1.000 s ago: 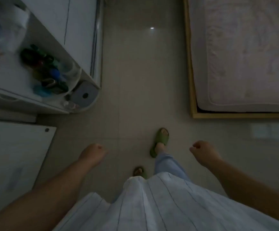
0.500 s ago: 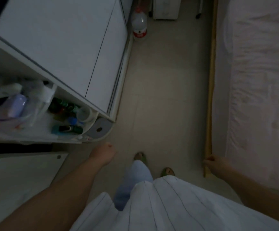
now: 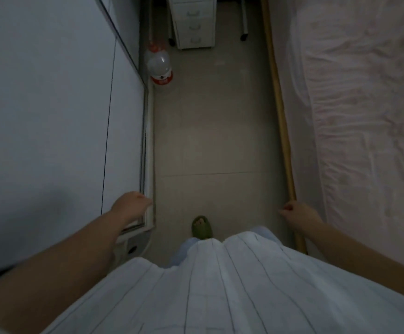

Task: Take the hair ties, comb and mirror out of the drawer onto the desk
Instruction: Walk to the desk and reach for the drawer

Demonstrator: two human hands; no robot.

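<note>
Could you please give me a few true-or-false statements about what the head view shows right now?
1. Both hands are empty. True: the left hand and right hand hold nothing.
2. A bottle stands on the floor by the wardrobe. True.
3. The drawer unit is within arm's reach. False: it stands at the far end of the aisle.
4. The bed lies to the person's left. False: it is on the right; the wardrobe is on the left.
5. A green slipper shows on one foot. True.
6. The comb is on the floor. False: no comb is visible.
</note>
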